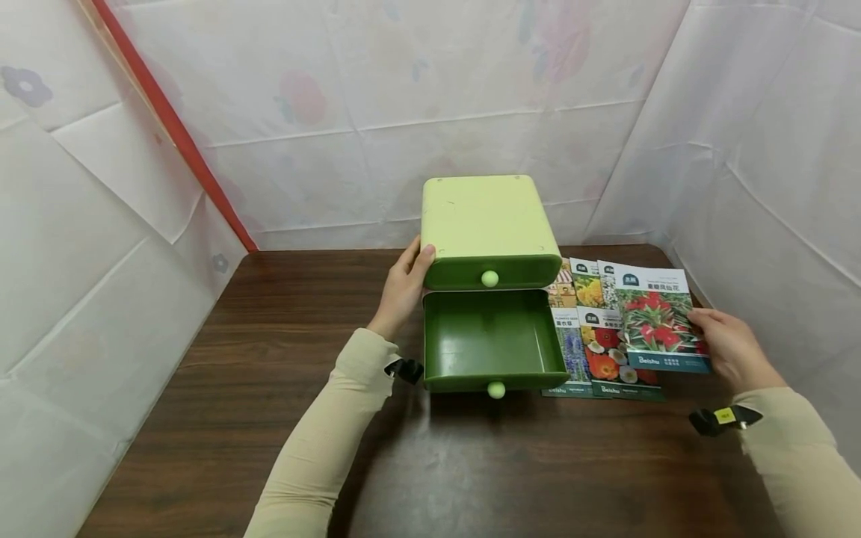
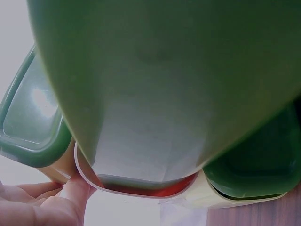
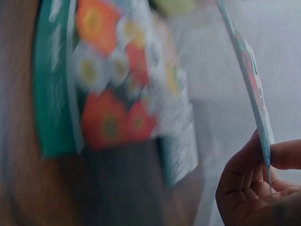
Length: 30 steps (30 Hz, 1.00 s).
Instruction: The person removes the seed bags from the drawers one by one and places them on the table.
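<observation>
A light-green drawer cabinet (image 1: pixel 487 217) stands on the table, its top drawer (image 1: pixel 464 275) closed and the dark-green drawer (image 1: pixel 494 336) beneath pulled out, with nothing visible inside. My left hand (image 1: pixel 398 291) rests against the cabinet's left side, thumb at the front upper corner. The left wrist view shows the underside of the pulled-out drawer (image 2: pixel 146 108) and a closed lower drawer (image 2: pixel 256 165). Between thumb and fingers, my right hand (image 1: pixel 733 347) pinches a seed packet (image 1: pixel 652 310) printed with red flowers. It is raised and tilted in the right wrist view, above other packets.
Several flower seed packets lie beside the cabinet on the right, among them a poppy packet (image 1: pixel 608 359) and a purple-flower packet (image 1: pixel 572 351). The dark wooden table (image 1: pixel 289 321) meets white sheeted walls (image 1: pixel 377 172) at the back and sides.
</observation>
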{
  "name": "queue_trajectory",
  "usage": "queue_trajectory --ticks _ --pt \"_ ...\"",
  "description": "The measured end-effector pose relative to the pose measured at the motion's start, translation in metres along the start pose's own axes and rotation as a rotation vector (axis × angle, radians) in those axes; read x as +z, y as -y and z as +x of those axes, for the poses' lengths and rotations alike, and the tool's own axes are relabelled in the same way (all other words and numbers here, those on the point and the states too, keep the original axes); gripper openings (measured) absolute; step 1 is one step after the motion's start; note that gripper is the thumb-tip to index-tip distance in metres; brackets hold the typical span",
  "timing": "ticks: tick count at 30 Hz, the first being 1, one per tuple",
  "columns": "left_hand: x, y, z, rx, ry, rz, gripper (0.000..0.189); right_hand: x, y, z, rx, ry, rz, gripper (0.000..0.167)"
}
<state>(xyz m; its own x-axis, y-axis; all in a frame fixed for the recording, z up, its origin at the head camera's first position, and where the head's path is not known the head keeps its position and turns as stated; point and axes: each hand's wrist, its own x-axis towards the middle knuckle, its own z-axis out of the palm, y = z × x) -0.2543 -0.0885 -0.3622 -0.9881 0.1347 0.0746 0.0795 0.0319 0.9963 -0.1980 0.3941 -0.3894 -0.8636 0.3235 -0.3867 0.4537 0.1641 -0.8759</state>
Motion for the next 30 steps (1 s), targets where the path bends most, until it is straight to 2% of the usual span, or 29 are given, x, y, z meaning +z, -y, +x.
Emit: queue_trajectory --ticks 1,5,7,11,17,25,30 --pt "0.0 0.0 0.0 -0.001 0.001 0.003 0.068 -0.002 -0.005 0.003 0.018 -0.027 -0.047 0.017" --pt "0.0 0.001 0.0 -0.007 0.001 0.011 0.066 -0.008 -0.022 0.014 0.08 -0.093 -0.197 0.055" --pt "0.0 0.001 0.0 -0.008 0.005 0.004 0.064 -0.01 -0.03 0.017 0.089 -0.106 -0.256 0.063" --pt "-0.001 0.0 0.0 -0.007 0.011 -0.01 0.061 -0.013 -0.04 0.021 0.099 -0.116 -0.321 0.063" --pt "0.0 0.0 0.0 -0.015 0.001 -0.001 0.064 -0.01 -0.047 0.022 0.06 -0.145 -0.378 0.057" --pt "0.0 0.002 0.0 0.0 -0.001 0.002 0.066 -0.005 -0.05 0.023 0.087 -0.155 -0.415 0.056" --pt "0.0 0.0 0.0 -0.002 -0.006 0.018 0.069 -0.001 -0.047 0.019 0.076 -0.185 -0.482 0.055"
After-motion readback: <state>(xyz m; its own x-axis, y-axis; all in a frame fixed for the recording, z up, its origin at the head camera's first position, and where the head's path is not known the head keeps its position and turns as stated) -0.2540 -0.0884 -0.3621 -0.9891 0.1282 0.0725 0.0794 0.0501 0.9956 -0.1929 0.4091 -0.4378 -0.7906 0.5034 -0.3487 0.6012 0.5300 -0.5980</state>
